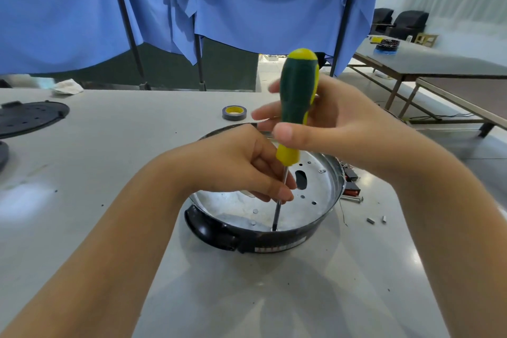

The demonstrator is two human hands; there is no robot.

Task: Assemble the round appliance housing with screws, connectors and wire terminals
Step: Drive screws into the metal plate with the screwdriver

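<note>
Housing (263, 239) sits on the grey table (109, 173), nearest the person, black shell with a bare metal pan inside, several holes in the pan floor. Screwdriver (297, 96) stands near upright inside it, tip down at the pan's near edge on what looks like a screw (273, 228), too small to confirm. Right hand (329, 123) is wrapped loosely around the green-yellow handle, thumb across the front, fingers behind. Left hand (241, 164) pinches the shaft low down, fingertips steadying it above the pan. Just right of the housing: loose bolt (352, 198), two small metal bits (377, 219), a black-red connector part (351, 175) with wires. Behind the housing: tape roll (234, 113). Far left of it: black round plate (27, 118). Risks, as I read it: tip cams out if the shaft tilts off axis, since the grip on the handle looks light; a slip would scratch the pan or hit the left fingertips, which are close to the tip. Housing isn't clamped, so torque could spin or skid it on the smooth table. Cross-threading likely if the screw isn't square in the hole.
</note>
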